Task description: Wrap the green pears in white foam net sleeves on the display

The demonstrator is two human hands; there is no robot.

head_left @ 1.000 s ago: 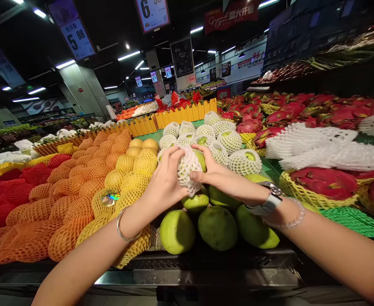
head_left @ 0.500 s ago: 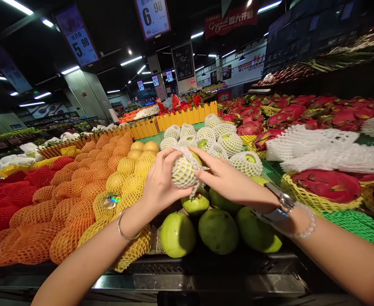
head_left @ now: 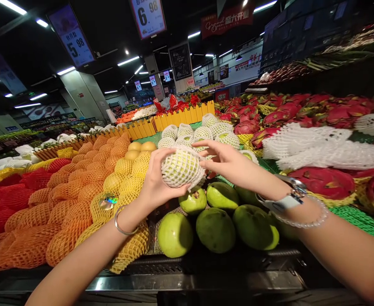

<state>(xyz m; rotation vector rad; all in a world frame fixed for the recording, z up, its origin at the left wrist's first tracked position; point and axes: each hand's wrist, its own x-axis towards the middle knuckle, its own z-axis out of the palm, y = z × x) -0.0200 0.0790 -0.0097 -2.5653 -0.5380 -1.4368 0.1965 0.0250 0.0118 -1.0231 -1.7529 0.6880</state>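
Note:
A round green fruit in a white foam net (head_left: 182,168) rests in my left hand (head_left: 152,182), which is wrapped round its left side and underside. The net now covers nearly all of the fruit that shows. Just to the right is my right hand (head_left: 227,162), fingers apart and curved, the tips close to the net's right edge; whether they touch it I cannot tell. Below both hands lie several bare green fruits (head_left: 216,230) at the front of the stand. Behind the hands sit more green fruits in white foam nets (head_left: 202,133).
Fruits in yellow nets (head_left: 126,185) and orange nets (head_left: 68,191) fill the left. Dragon fruits (head_left: 322,180) and loose white foam nets (head_left: 310,142) lie to the right. A metal edge (head_left: 174,281) runs along the stand's front, and a low yellow fence (head_left: 187,115) stands behind.
My right hand has drawn back to the right from the fruit and its fingers have opened. My left hand keeps hold; the net now lies spread over the fruit. The view has shifted slightly.

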